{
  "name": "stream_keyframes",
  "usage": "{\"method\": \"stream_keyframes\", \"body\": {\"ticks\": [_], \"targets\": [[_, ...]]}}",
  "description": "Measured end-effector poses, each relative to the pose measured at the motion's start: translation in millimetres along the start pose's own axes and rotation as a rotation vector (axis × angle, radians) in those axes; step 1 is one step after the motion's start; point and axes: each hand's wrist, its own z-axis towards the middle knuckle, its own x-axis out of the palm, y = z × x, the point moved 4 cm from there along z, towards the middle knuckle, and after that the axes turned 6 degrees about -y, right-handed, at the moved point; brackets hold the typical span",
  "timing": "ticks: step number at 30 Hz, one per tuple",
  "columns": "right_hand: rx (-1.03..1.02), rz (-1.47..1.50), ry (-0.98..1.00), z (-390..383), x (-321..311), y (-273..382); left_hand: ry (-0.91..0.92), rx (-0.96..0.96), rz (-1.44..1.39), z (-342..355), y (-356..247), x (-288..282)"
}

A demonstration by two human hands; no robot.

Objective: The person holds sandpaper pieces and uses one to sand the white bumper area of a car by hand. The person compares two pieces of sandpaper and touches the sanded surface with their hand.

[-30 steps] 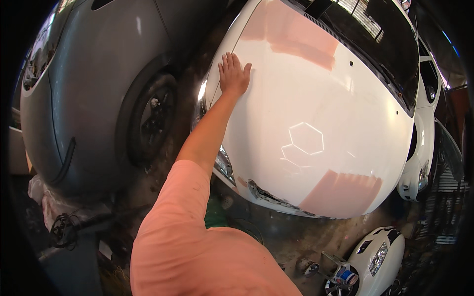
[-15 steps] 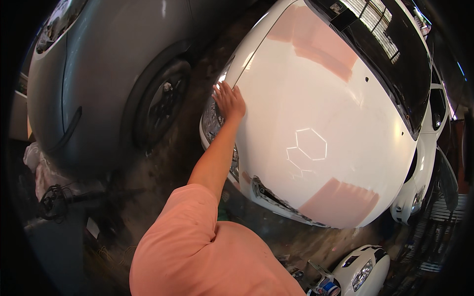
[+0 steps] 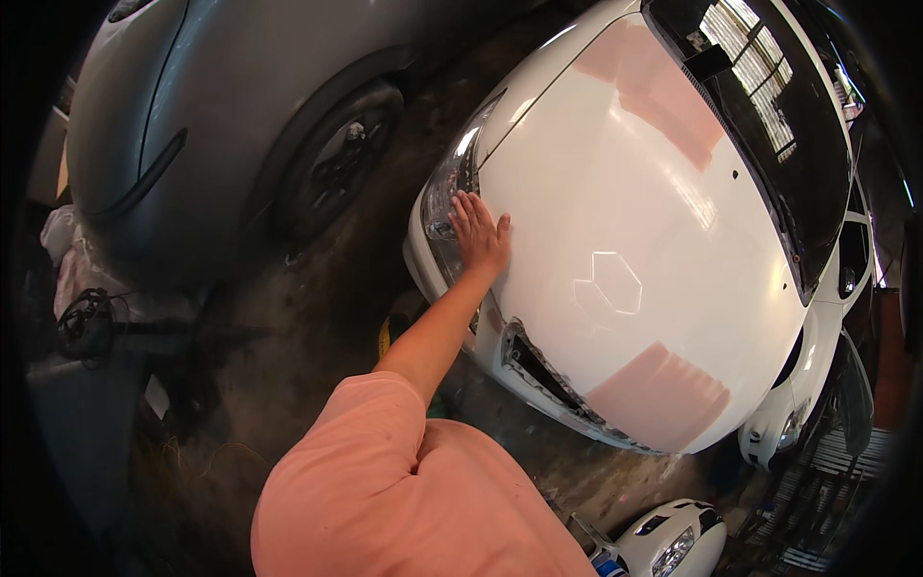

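Observation:
My left hand (image 3: 480, 236) lies palm down on the front edge of a white car's hood (image 3: 577, 192), fingers stretched out and thumb apart. Its fingertips reach over the edge of the headlight (image 3: 447, 197). Nothing is held in it. Two dull pink patches mark the hood: a far patch (image 3: 663, 91) near the windshield and a near patch (image 3: 663, 394) by the front edge. Between my hand and the near patch, the dark grille opening (image 3: 543, 365) runs along the nose. My right hand is out of view.
A dark grey car (image 3: 221, 125) with its wheel (image 3: 341, 149) stands to the left across a narrow strip of stained floor (image 3: 260, 356). A white bumper with a headlight (image 3: 673, 543) sits at the lower right. Another white car part (image 3: 779, 413) is beyond the hood. Cables (image 3: 87, 322) lie at far left.
My left hand has slid along the hood's front edge toward the grille opening, away from the hood's side seam. The whole view has shifted too.

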Motion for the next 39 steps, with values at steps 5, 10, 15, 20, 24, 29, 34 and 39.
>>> {"method": "stream_keyframes", "body": {"ticks": [5, 10, 15, 20, 24, 29, 34, 39], "targets": [[-0.005, -0.003, 0.002, -11, 1, -8, 0.107, 0.149, 0.054, -64, 76, -39], [0.013, -0.001, 0.009, -27, 5, -36, 0.527, -1.035, -0.792, -133, 277, -81], [0.021, -0.033, 0.025, -33, 1, -41, 0.581, -1.131, -0.547, -179, 348, -171], [0.025, -0.054, 0.035, -35, -2, -48, 0.679, -1.361, -0.408, -258, 386, -182], [0.058, -0.038, 0.032, -53, 2, -52, 1.034, -1.203, -0.291, -335, 414, -119], [0.064, -0.045, 0.021, -52, 1, -54, 1.344, -0.863, -0.573, -335, 374, -43], [0.083, -0.030, 0.014, -52, 4, -57, 1.191, -0.919, 0.107, -288, 335, -16], [0.097, -0.032, 0.021, -61, 3, -60, 0.975, -0.381, 0.229, -231, 263, -15]]}}
